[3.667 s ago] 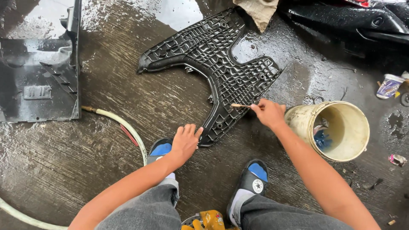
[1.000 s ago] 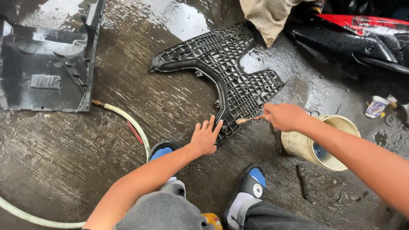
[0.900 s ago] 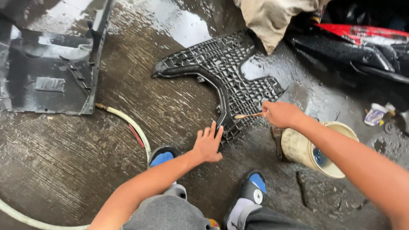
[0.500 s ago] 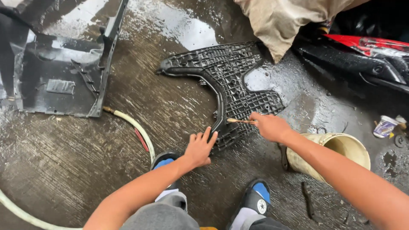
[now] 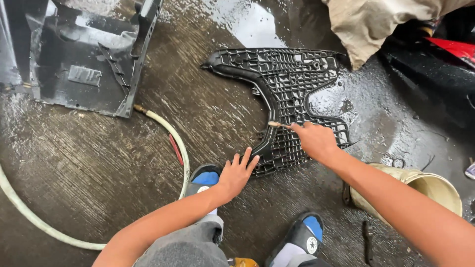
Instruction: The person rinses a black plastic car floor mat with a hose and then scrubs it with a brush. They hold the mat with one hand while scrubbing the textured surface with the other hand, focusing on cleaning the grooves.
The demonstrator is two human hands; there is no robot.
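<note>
black ribbed floor panel (image 5: 292, 94) is lying flat on the wet concrete floor (image 5: 89, 168) | white hose (image 5: 173, 138) is curving just left of it | right hand (image 5: 314, 141) is pinching a small brush (image 5: 277, 124) against the panel | left hand (image 5: 237, 173) is resting fingers spread at the panel's near edge

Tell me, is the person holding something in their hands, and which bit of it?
The right hand grips a small brush by its handle end, bristles on the black ribbed plastic panel. The left hand holds nothing.
</note>
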